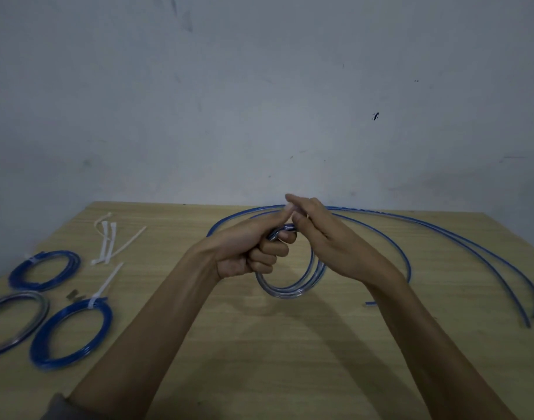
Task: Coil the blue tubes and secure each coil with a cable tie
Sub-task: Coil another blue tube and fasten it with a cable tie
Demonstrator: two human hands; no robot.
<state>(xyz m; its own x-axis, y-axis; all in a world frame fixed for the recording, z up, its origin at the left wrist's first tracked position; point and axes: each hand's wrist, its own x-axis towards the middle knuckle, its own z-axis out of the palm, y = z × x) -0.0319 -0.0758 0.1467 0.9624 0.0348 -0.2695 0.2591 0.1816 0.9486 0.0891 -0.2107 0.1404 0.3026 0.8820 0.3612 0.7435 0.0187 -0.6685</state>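
Gripping the upper arc of a partly wound coil (290,286) at table centre: left hand (247,253), fingers curled round the bunched turns, thumb extended along the top. Right hand (326,237) at 3 o'clock of the left, fingers fairly straight and laid against the same tube at the crown; grasp not confirmed, thumb side hidden. Coil hanging below the fists, several turns, translucent blue with pale glints, lower arc close to the wooden table (290,359). Loose tube tails (471,247) sweeping from the hands toward 2 to 4 o'clock, lying in long curves with ends near the right edge. Three finished coils (72,334) at 9 o'clock, each banded with a white tie, deep blue, flat on the surface. Spare cable ties (108,241) at 10 o'clock, white, loosely grouped. Grey wall (259,101) at 12 o'clock.
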